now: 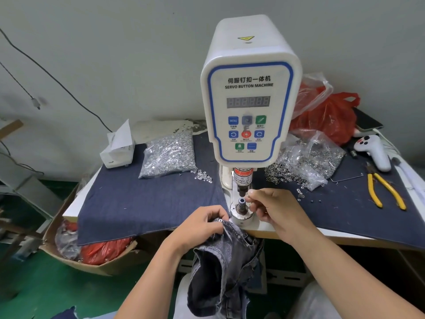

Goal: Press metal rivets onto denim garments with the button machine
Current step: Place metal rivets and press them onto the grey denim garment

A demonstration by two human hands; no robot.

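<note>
A white servo button machine [250, 88] stands mid-table, its lower die [242, 204] on a round metal base. My left hand [202, 226] grips the top edge of a grey denim garment [226, 268], which hangs off the table's front edge; a rivet shows on the denim by my thumb. Just right of the die, my right hand [273, 208] pinches a small metal rivet [248, 197] between thumb and fingertip. Two clear bags hold rivet parts: one of silver pieces [169, 155] to the left and one of ring pieces [308, 162] to the right.
Blue denim cloth [142, 203] covers the table. Yellow-handled pliers [384, 189], a white handheld controller [373, 153] and red plastic bags [331, 116] lie right. A white tissue box [118, 148] sits left. A cardboard box [92, 256] of bags stands on the green floor.
</note>
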